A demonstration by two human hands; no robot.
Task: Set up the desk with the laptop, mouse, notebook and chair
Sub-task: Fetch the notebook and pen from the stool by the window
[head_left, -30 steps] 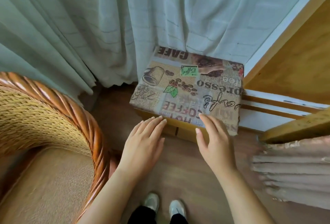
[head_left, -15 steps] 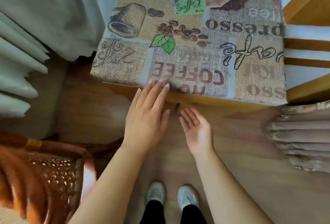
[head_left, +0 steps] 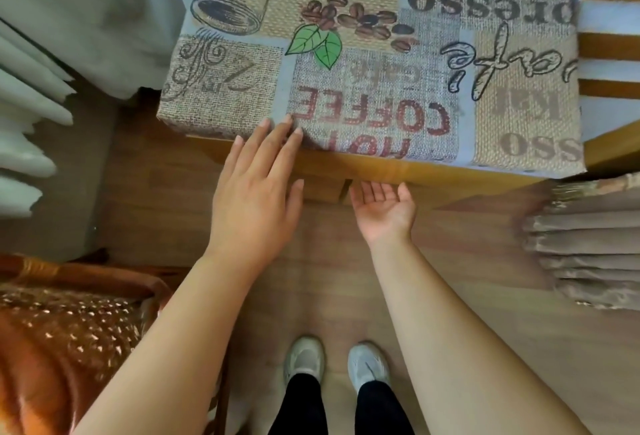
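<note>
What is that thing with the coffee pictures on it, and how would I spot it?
Look past the white curtain to the wooden frame on the floor. On it lies a flat cushion, with the left hand touching its near edge. Unlike the plain curtains and the wicker chair, it is printed with coffee beans, a mug and "COFFEE" lettering.

A home room is indicated by pale curtains (head_left: pixel 69 36), a wooden floor (head_left: pixel 485 296), a wicker chair (head_left: pixel 62 348) and a coffee-print cushion (head_left: pixel 363 64) (laid on a wooden seat).
</note>
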